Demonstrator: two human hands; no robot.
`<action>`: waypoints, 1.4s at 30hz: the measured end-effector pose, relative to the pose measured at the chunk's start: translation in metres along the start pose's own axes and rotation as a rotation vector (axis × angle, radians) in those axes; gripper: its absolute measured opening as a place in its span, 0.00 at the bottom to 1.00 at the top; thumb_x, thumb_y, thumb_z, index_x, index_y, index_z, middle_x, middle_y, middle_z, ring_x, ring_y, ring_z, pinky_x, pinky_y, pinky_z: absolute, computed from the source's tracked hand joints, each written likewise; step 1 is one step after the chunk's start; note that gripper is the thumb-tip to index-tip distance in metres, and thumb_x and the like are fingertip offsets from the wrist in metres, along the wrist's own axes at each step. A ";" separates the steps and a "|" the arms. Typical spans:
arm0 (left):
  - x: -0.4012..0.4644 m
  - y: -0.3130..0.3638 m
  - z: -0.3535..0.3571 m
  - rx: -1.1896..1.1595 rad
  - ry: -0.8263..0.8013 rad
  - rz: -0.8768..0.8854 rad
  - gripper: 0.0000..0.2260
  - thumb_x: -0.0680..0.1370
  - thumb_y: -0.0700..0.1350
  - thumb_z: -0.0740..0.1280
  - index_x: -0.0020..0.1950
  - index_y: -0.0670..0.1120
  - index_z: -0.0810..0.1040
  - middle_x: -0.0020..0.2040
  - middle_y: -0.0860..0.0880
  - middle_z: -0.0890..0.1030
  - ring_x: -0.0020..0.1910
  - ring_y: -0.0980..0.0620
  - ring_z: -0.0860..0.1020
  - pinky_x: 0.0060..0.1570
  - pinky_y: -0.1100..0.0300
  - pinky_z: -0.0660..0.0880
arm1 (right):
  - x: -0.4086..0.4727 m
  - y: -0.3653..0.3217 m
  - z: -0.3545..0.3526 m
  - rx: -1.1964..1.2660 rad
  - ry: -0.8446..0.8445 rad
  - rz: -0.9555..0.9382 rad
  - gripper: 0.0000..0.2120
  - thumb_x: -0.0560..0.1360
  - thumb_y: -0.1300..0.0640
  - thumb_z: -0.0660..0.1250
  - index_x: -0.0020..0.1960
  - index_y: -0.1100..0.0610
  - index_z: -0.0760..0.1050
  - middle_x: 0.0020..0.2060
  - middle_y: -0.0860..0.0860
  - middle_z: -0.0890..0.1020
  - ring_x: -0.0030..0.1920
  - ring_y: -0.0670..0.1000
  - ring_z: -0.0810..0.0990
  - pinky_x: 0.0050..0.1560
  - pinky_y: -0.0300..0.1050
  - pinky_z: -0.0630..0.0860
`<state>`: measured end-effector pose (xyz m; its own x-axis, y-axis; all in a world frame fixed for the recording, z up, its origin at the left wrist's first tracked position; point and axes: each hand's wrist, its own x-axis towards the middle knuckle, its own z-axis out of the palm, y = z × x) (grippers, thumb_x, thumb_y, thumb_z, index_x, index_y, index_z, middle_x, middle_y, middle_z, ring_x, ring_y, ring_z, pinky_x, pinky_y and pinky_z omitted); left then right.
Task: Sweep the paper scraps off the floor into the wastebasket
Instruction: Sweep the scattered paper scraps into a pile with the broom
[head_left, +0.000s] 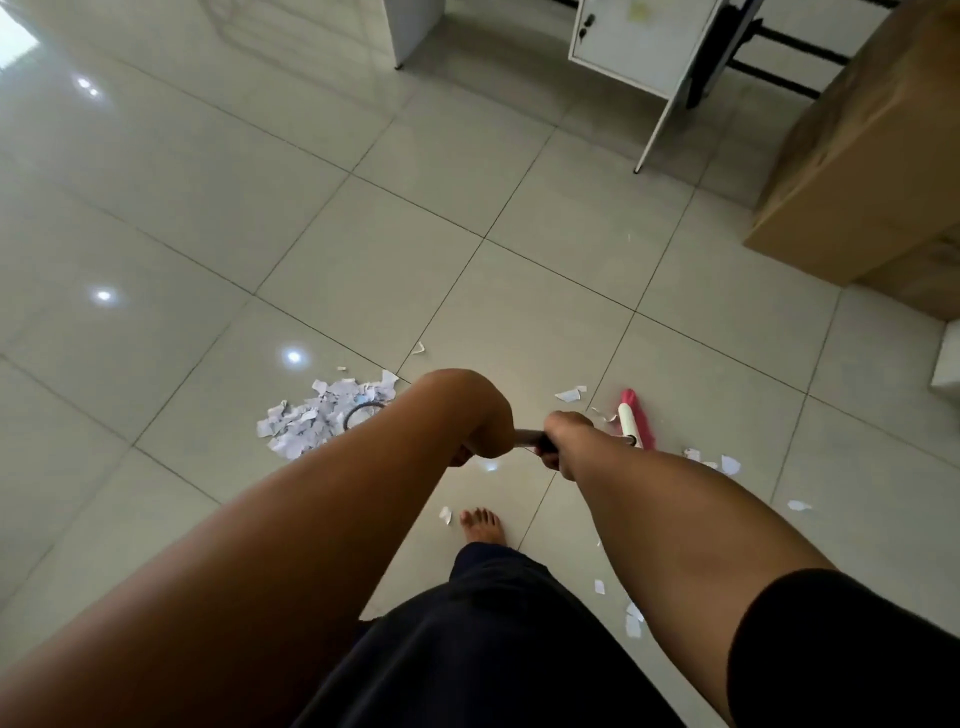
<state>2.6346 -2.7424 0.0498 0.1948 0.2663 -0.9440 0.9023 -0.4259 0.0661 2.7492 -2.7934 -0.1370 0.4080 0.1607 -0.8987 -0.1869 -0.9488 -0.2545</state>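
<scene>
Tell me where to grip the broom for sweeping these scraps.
Take the broom by its bare handle, from above, one fist behind the other. The left hand and right hand already grip it this way. The handle slopes down and away to the pink head on the floor, so this grip should let you drag the scraps.

I see the paper pile (311, 418) on the floor (363, 234) left of my broom (636, 418) (stray scraps (727, 463) right); boxes (862, 171) far right.
</scene>
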 end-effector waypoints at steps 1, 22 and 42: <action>0.002 -0.006 -0.003 0.012 -0.019 -0.005 0.10 0.80 0.39 0.53 0.41 0.38 0.67 0.26 0.46 0.69 0.12 0.55 0.64 0.19 0.64 0.63 | -0.001 -0.004 0.005 0.012 -0.005 0.004 0.11 0.76 0.62 0.51 0.45 0.65 0.71 0.33 0.61 0.80 0.24 0.53 0.73 0.21 0.37 0.65; -0.072 -0.294 0.010 0.196 -0.050 -0.100 0.13 0.82 0.49 0.53 0.48 0.41 0.68 0.27 0.46 0.70 0.23 0.49 0.65 0.29 0.63 0.64 | -0.145 -0.041 0.289 0.090 -0.137 -0.046 0.11 0.75 0.64 0.54 0.39 0.66 0.71 0.31 0.59 0.77 0.26 0.53 0.71 0.25 0.40 0.65; -0.082 -0.212 0.025 0.357 -0.027 0.089 0.19 0.81 0.46 0.56 0.66 0.35 0.71 0.36 0.42 0.71 0.29 0.46 0.66 0.31 0.59 0.64 | -0.156 0.022 0.188 0.323 0.061 -0.038 0.12 0.73 0.65 0.52 0.34 0.64 0.70 0.27 0.58 0.73 0.22 0.51 0.66 0.25 0.38 0.60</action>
<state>2.4181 -2.6959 0.1055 0.2522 0.1937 -0.9481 0.6906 -0.7223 0.0362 2.5131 -2.7881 -0.0692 0.4712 0.1684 -0.8658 -0.4400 -0.8059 -0.3962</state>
